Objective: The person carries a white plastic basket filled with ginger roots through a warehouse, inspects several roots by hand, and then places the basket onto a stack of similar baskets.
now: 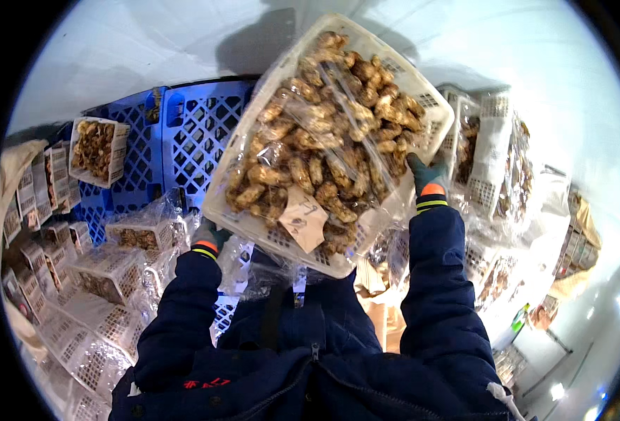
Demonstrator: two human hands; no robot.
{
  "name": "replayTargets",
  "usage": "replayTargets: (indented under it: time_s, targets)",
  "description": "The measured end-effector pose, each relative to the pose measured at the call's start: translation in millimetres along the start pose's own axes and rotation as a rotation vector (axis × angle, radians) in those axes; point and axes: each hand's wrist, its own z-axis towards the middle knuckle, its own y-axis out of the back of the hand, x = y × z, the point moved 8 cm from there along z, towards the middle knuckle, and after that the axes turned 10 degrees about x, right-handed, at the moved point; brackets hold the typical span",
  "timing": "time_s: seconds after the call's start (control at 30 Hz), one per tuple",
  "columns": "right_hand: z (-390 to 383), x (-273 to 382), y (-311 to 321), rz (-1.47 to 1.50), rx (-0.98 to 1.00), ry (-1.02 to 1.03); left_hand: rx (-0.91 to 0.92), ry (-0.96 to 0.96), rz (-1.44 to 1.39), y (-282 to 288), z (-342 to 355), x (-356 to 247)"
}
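Between my two hands a white plastic crate [436, 116] is held up, tilted, in front of me. It is heaped with brown, knobbly, elongated pieces [317, 133] that look like mushrooms, partly under clear plastic film. On top near its lower side lies a torn cardboard tag [303, 217] with handwriting. My left hand [212, 234], in a grey-green glove with an orange cuff, grips the crate's lower left corner; its fingers are partly hidden beneath. My right hand [428, 177], gloved alike, clasps the right side, thumb over the rim.
Blue lattice pallets [205, 126] stand beyond the crate, with a small filled crate [98, 151] on the left one. Stacks of film-wrapped white crates [106, 274] fill the left side. More wrapped crates [492, 154] stand at the right. A pale wall [148, 49] rises behind.
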Motion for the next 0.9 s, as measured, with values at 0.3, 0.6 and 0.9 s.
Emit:
replayTargets:
  time_s: [0.3,0.6,0.9]
  targets:
    - [73,219,-61,-0.633,-0.035,0.557,0.063,0.087,-0.418,-33,-22,18]
    - [146,195,-97,-0.489,0.278,0.304,-0.096,0.273,0.266,-2,-70,-20]
    - [121,178,-54,-0.089,0.231,0.288,0.091,0.317,0.146,-137,-161,95]
